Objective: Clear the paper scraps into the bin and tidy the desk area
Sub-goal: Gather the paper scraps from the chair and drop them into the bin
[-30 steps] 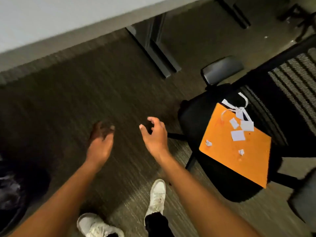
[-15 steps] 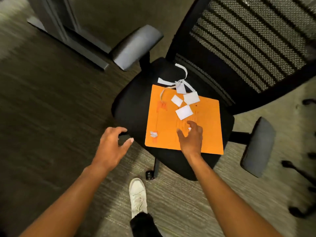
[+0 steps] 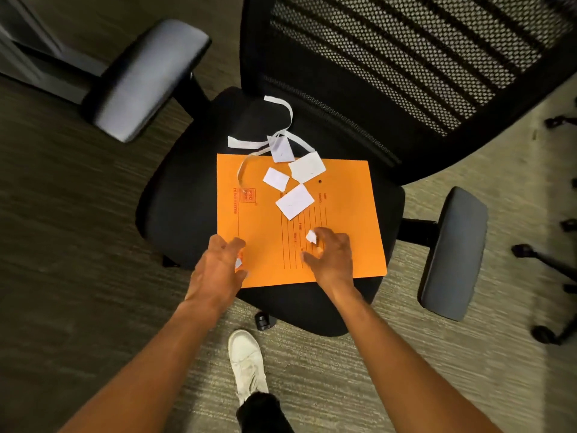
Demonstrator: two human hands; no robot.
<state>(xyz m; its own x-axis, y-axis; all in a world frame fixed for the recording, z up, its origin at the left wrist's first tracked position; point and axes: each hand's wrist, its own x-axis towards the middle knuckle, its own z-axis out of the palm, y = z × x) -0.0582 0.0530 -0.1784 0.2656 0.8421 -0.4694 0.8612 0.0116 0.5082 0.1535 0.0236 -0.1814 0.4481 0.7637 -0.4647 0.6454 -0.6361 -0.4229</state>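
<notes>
Two hands meet over an orange folder (image 3: 343, 214) on a chair seat (image 3: 181, 207): the left hand (image 3: 215, 273) has its fingers (image 3: 231, 245) pinching a small scrap (image 3: 239, 263), the right hand (image 3: 332, 260) has spread fingers (image 3: 324, 232) touching another scrap (image 3: 311, 236), with larger scraps (image 3: 295, 201) beyond.

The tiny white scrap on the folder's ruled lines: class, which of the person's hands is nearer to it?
Right. The right hand has its fingertips beside the tiny white scrap. The left hand is farther off, at the orange folder's left edge.
</notes>
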